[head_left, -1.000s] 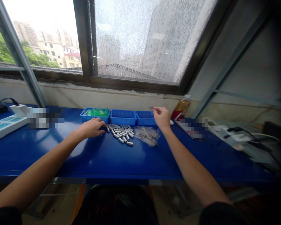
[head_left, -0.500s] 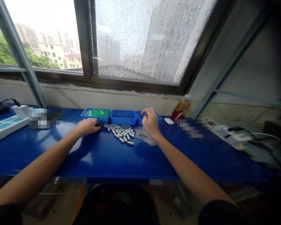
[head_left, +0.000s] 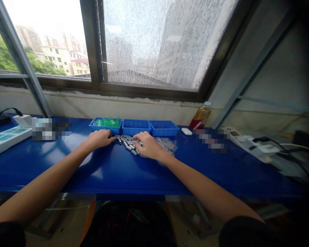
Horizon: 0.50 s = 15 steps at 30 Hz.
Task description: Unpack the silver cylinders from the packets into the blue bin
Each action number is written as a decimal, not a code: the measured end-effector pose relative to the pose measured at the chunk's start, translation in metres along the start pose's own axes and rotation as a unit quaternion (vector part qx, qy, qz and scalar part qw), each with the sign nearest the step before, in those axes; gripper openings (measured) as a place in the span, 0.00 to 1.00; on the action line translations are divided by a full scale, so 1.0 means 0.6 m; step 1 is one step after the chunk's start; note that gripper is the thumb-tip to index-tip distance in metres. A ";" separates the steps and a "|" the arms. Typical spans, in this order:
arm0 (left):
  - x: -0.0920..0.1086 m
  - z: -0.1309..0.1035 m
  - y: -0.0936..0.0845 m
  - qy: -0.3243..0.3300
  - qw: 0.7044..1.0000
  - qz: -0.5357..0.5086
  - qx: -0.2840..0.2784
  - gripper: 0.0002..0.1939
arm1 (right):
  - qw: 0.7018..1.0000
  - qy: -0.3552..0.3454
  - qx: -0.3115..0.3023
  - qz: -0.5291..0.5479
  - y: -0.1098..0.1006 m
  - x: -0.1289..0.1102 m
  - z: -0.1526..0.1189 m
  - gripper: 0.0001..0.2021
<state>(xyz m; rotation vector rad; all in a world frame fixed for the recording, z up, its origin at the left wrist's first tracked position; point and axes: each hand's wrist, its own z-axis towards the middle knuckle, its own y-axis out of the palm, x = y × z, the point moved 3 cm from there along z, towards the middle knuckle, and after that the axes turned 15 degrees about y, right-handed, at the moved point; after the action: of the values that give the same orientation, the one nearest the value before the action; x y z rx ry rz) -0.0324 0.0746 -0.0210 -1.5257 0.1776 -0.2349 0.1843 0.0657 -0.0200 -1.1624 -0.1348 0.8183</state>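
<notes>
My left hand (head_left: 101, 139) rests at the left edge of a loose pile of short metal cylinders (head_left: 130, 146), in front of the left blue bin. Its fingers are curled and its thumb points to the cylinders; whatever it pinches is hidden. Over the right part of the pile, my right hand (head_left: 148, 145) reaches down with thumb and index finger apart, and I see nothing between them. Partly behind that hand lies a clear plastic bag (head_left: 167, 144) with thin pieces in it.
Three blue bins stand in a row: the left bin (head_left: 105, 129) holds green pieces, then come the middle bin (head_left: 136, 129) and right bin (head_left: 164, 130). A white case (head_left: 186, 131) and a drink bottle (head_left: 201, 116) sit to the right. At far left is a power strip (head_left: 10, 137).
My right hand has moved left and down from the right bin to the metal cylinders, its fingers now spread. My left hand has shifted slightly right, closer to the pile.
</notes>
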 end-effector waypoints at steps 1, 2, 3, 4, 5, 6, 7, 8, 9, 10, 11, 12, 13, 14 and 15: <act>0.000 0.001 0.002 0.016 1.000 -0.002 -0.001 0.23 | 1.000 0.001 -0.004 -0.006 0.000 0.003 0.001 0.09; -0.001 0.001 0.004 0.029 1.000 -0.004 0.002 0.20 | 1.000 0.002 -0.005 -0.010 0.001 0.005 0.002 0.09; -0.002 0.002 0.005 0.041 0.999 -0.009 0.006 0.18 | 1.000 0.001 -0.005 -0.012 0.002 0.007 0.002 0.09; -0.002 0.002 0.006 0.054 0.998 -0.018 0.012 0.16 | 1.000 -0.001 -0.002 -0.012 0.003 0.008 0.003 0.09; -0.002 0.002 0.006 0.069 0.997 -0.031 0.021 0.14 | 1.000 -0.003 0.002 -0.010 0.003 0.008 0.003 0.08; 0.000 0.003 0.006 0.085 0.995 -0.046 0.031 0.12 | 1.000 -0.007 0.006 -0.007 0.004 0.008 0.002 0.08; 0.004 0.003 0.005 0.102 0.992 -0.063 0.042 0.12 | 1.000 -0.010 0.009 -0.001 0.004 0.008 0.002 0.08; 0.010 0.002 0.004 0.120 0.988 -0.084 0.054 0.11 | 1.000 -0.013 0.012 0.006 0.004 0.007 0.002 0.08; 0.019 0.002 0.002 0.141 0.982 -0.107 0.066 0.10 | 1.000 -0.015 0.015 0.014 0.004 0.006 0.002 0.09; 0.031 0.000 0.000 0.167 0.974 -0.135 0.078 0.10 | 0.999 -0.018 0.019 0.023 0.003 0.005 0.001 0.10; 0.044 -0.002 -0.002 0.192 0.963 -0.169 0.090 0.10 | 0.999 -0.021 0.025 0.032 0.001 0.004 0.001 0.11; 0.058 -0.005 -0.004 0.215 0.948 -0.211 0.101 0.10 | 0.998 -0.025 0.032 0.041 -0.001 0.003 0.001 0.12; 0.073 -0.008 -0.005 0.229 0.932 -0.261 0.108 0.11 | 0.998 -0.031 0.040 0.048 -0.004 0.001 0.001 0.14; 0.086 -0.011 -0.006 0.235 0.912 -0.318 0.110 0.12 | 0.997 -0.040 0.047 0.055 -0.007 -0.001 0.000 0.14; 0.098 -0.015 -0.005 0.236 0.888 -0.380 0.105 0.14 | 0.996 -0.050 0.054 0.059 -0.011 -0.004 -0.001 0.14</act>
<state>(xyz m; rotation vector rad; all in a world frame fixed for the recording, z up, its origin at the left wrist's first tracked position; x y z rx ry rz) 0.0218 0.0507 -0.0162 -1.2334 -0.0747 -1.2197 0.1863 0.0629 -0.0142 -1.0356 -0.1042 0.9780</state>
